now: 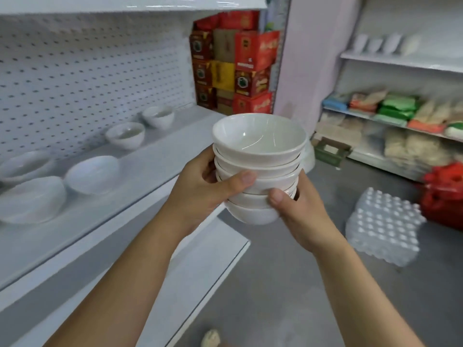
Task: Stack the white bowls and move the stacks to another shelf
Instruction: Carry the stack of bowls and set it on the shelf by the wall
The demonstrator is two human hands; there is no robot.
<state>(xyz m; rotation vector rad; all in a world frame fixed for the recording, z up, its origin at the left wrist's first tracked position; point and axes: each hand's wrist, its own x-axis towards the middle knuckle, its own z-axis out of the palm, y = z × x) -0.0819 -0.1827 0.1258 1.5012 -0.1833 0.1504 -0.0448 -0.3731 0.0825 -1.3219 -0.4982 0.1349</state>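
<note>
The left hand (198,196) and right hand (300,219) are gripping the stack of white bowls (258,169) from opposite sides, fingers (208,174) curled round it, thumbs bracing the front, probably steadying it in mid-air beside the shelf (160,156).

The stack of bowls (258,166) is glossy white. Left of it, the loose bowls (92,175) are white too, on a pale grey shelf (155,169) backed by a white pegboard (87,78) dotted with rows of dark holes. Behind the stack, the cartons (240,63) are red, yellow and brown. To its right lie green, orange and blue packets (398,106), and below it is the grey floor (288,284).
</note>
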